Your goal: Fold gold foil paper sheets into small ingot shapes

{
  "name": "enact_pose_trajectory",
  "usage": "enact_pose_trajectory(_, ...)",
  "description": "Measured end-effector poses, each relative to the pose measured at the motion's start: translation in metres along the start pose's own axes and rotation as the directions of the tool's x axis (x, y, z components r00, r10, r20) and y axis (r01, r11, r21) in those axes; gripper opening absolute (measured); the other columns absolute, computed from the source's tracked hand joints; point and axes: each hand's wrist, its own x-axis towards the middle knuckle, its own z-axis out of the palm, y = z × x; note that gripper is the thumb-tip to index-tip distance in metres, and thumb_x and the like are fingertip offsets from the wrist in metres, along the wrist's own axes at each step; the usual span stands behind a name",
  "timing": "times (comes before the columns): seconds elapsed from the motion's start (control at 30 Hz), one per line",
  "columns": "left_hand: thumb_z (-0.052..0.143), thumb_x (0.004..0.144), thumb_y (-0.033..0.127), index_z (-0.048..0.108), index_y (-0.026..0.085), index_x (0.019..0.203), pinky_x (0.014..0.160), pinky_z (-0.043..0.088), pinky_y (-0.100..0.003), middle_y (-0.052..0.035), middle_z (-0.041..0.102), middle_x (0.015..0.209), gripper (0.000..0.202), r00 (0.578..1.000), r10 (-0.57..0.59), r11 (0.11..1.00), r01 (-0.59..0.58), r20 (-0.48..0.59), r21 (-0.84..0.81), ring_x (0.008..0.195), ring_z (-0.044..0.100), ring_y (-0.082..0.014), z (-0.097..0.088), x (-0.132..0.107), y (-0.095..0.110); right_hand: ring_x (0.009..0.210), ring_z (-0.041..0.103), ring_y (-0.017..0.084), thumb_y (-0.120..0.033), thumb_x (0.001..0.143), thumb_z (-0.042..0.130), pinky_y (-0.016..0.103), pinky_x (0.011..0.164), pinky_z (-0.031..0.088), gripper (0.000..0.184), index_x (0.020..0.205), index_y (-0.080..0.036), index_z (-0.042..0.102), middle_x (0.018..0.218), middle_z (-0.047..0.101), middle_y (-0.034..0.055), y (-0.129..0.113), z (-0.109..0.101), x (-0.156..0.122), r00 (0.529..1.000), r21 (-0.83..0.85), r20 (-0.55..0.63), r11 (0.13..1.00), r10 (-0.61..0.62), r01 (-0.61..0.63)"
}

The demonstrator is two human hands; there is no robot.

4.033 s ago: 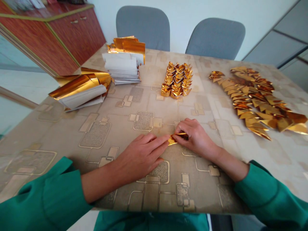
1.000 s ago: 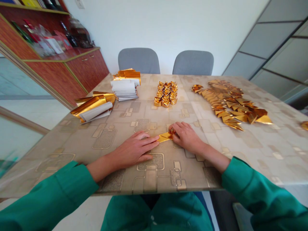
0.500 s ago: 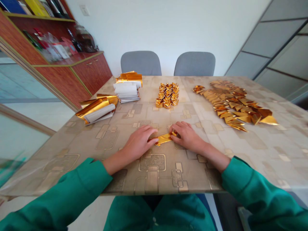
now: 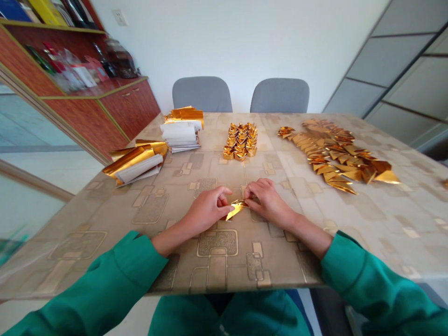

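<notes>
A small folded piece of gold foil paper [image 4: 235, 211] is between my hands, just above or on the patterned tablecloth. My left hand [image 4: 209, 205] pinches its left end, thumb along the near edge. With thumb and fingers closed, my right hand [image 4: 265, 198] grips the right end, which the fingers partly hide. Beyond the hands stands a compact block of folded gold paper pieces [image 4: 240, 141] in rows. To the right lies a spread pile of folded gold pieces [image 4: 336, 154], many pointed, overlapping one another.
At the left are a curled stack of gold and white sheets [image 4: 138, 163] and a second stack [image 4: 181, 135] behind it. Two grey chairs [image 4: 202, 94] stand at the table's far side. A wooden cabinet [image 4: 115, 109] with bottles is at far left.
The foil strip, flat and stretched between my hands before, is now bent and shorter, with its left part tilted toward me. The hands are slightly closer together. The view has shifted a little.
</notes>
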Motion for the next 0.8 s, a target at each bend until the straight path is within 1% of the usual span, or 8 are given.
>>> enact_pose_trajectory(0.1,0.063,0.084,0.035,0.069,0.017,0.089,0.06,0.04,-0.024,-0.0009,0.068,0.075,0.019,1.0,0.011,1.0,-0.01,-0.008,0.015,0.066,0.058,-0.0145,0.0,0.001,-0.002,0.078,0.051,0.018,-0.011,0.087,0.058,0.033,0.081,0.031,0.014,0.078,-0.02,0.052,0.075,0.061,0.0,-0.003,-0.001,-0.001,0.998,-0.015,-0.048,0.999,-0.032,0.031)
enact_pose_trajectory(0.27,0.065,0.081,0.023,0.07,0.017,0.077,0.069,0.044,-0.027,-0.0036,0.065,0.083,0.008,0.983,0.163,0.983,-0.155,-0.082,0.095,0.077,0.06,-0.0166,-0.001,0.0,-0.004,0.081,0.053,0.018,-0.012,0.086,0.06,0.033,0.082,0.032,0.012,0.083,-0.021,0.052,0.079,0.063,0.0005,-0.004,-0.002,-0.001,0.996,0.01,-0.034,0.996,-0.086,0.086)
enact_pose_trajectory(0.33,0.063,0.083,0.023,0.07,0.018,0.08,0.077,0.046,-0.03,-0.0056,0.065,0.091,0.009,0.967,0.231,0.97,-0.22,-0.106,0.105,0.086,0.061,-0.0186,-0.001,-0.001,-0.003,0.081,0.054,0.017,-0.013,0.087,0.061,0.034,0.084,0.032,0.011,0.086,-0.021,0.053,0.08,0.063,0.0,-0.005,-0.003,-0.002,0.992,0.029,-0.034,0.992,-0.118,0.119)
enact_pose_trajectory(0.4,0.065,0.083,0.027,0.07,0.018,0.092,0.088,0.046,-0.036,-0.0078,0.067,0.103,0.014,0.959,0.257,0.961,-0.24,-0.123,0.134,0.098,0.061,-0.0218,-0.002,-0.001,-0.002,0.079,0.054,0.016,-0.013,0.088,0.06,0.034,0.085,0.032,0.011,0.085,-0.021,0.054,0.078,0.063,-0.0009,-0.006,-0.004,-0.002,0.987,0.042,-0.046,0.987,-0.153,0.155)
enact_pose_trajectory(0.53,0.068,0.079,0.04,0.058,0.015,0.128,0.095,0.046,-0.043,-0.0133,0.065,0.122,0.055,0.987,0.115,0.986,-0.1,-0.115,0.133,0.109,0.061,-0.0278,-0.011,-0.001,0.002,0.078,0.053,0.016,-0.016,0.093,0.056,0.034,0.083,0.032,0.014,0.08,-0.021,0.055,0.075,0.063,-0.0005,-0.009,-0.01,-0.002,0.976,0.021,-0.081,0.979,-0.202,0.204)
enact_pose_trajectory(0.63,0.07,0.076,0.049,0.053,0.013,0.134,0.093,0.049,-0.041,-0.0145,0.064,0.127,0.071,0.998,0.008,0.999,-0.005,-0.06,0.052,0.107,0.064,-0.0283,-0.019,0.002,0.0,0.077,0.053,0.017,-0.017,0.094,0.053,0.035,0.083,0.032,0.015,0.08,-0.021,0.056,0.075,0.064,0.0001,-0.011,-0.013,-0.002,0.969,-0.002,-0.108,0.974,-0.223,0.225)
enact_pose_trajectory(0.7,0.073,0.072,0.05,0.057,0.014,0.13,0.093,0.049,-0.038,-0.0128,0.066,0.127,0.07,1.0,-0.007,1.0,0.007,-0.02,-0.008,0.108,0.064,-0.0275,-0.023,0.004,-0.003,0.077,0.054,0.017,-0.017,0.093,0.053,0.035,0.084,0.032,0.014,0.08,-0.021,0.056,0.076,0.065,-0.0001,-0.011,-0.013,-0.002,0.967,-0.003,-0.114,0.974,-0.226,0.227)
enact_pose_trajectory(0.8,0.074,0.074,0.044,0.069,0.016,0.112,0.088,0.05,-0.034,-0.0075,0.073,0.112,0.047,1.0,0.013,0.999,-0.012,0.016,-0.031,0.099,0.067,-0.0245,-0.022,0.005,-0.003,0.079,0.054,0.017,-0.014,0.091,0.055,0.035,0.085,0.032,0.011,0.082,-0.022,0.055,0.077,0.064,-0.0006,-0.01,-0.01,-0.003,0.975,0.006,-0.085,0.978,-0.206,0.207)
